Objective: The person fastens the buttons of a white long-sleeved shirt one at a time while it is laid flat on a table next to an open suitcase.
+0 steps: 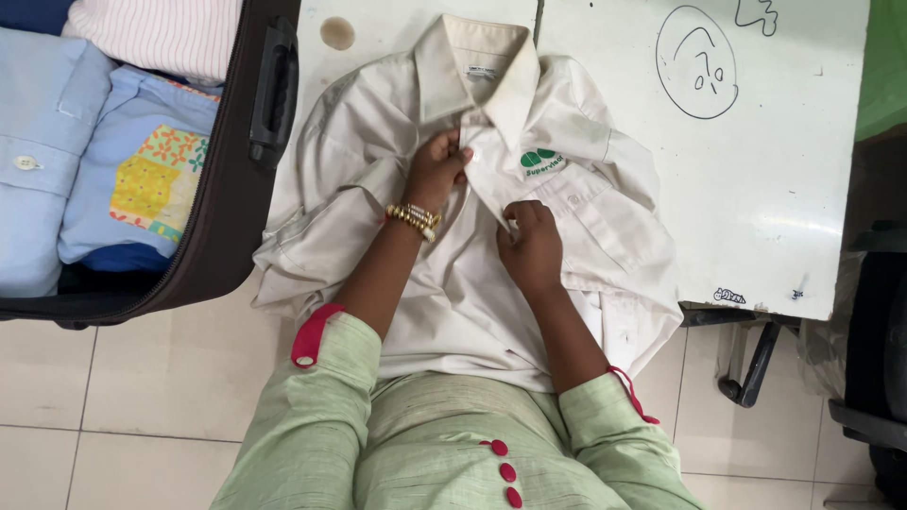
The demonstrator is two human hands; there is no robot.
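A cream collared shirt (567, 217) with a green chest emblem lies face up on a white table (794, 189), its hem hanging over the near edge. My left hand (436, 168), with gold bangles on the wrist, pinches the shirt's front placket just below the collar. My right hand (531, 244) grips the placket a little lower, fingers curled on the fabric. Both forearms reach out of light green sleeves.
An open dark suitcase (227, 189) at the left holds folded blue and striped shirts (47, 142). The table has a brown stain (337, 33) and pen doodles (697, 61). Black chair or stand legs (756, 368) stand at the right on a tiled floor (123, 387).
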